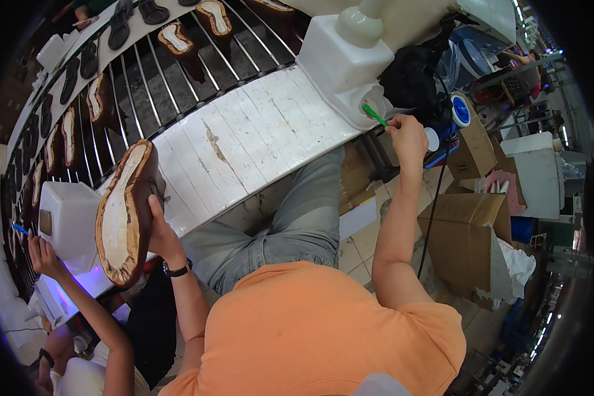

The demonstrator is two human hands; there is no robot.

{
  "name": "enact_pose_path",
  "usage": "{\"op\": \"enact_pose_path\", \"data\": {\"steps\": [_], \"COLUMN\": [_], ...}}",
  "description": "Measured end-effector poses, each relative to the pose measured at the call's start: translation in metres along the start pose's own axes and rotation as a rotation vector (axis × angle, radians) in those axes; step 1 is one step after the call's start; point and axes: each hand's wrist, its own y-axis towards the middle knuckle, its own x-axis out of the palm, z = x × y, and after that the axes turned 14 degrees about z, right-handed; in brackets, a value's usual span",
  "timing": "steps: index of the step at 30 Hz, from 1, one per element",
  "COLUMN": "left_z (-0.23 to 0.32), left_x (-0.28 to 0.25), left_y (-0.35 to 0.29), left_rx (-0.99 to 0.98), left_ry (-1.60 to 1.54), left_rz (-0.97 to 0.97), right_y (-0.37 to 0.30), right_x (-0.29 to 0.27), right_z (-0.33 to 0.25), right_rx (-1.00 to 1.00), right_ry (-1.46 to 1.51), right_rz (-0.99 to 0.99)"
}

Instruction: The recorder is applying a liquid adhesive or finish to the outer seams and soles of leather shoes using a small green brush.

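Shoe, brown with whitish sole, gripped by left hand; right hand pinches green brush.

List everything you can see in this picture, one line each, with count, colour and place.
shoe upper: one, brown with pale sole side, in the left hand
brush: one, green handle, in the right hand, tip at the white container
white container: one, on the belt's right end
white belt: one, middle
shoes on rack: many, brown and black, upper left
cardboard boxes: several, brown, right floor
co-worker's hand: one, lower left, with blue tool
left hand: one, wristwatch
right hand: one
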Motion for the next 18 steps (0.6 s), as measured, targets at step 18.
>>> {"op": "enact_pose_path", "data": {"steps": [18], "left_z": [-0.006], "left_x": [-0.020], "left_y": [-0.040], "left_rx": [0.577], "left_ry": [0.815], "left_rz": [-0.327], "right_y": [-0.033], "right_x": [0.038], "right_z": [0.014], "right_rx": [0.439], "right_ry": [1.404], "right_rz": [-0.288]}}
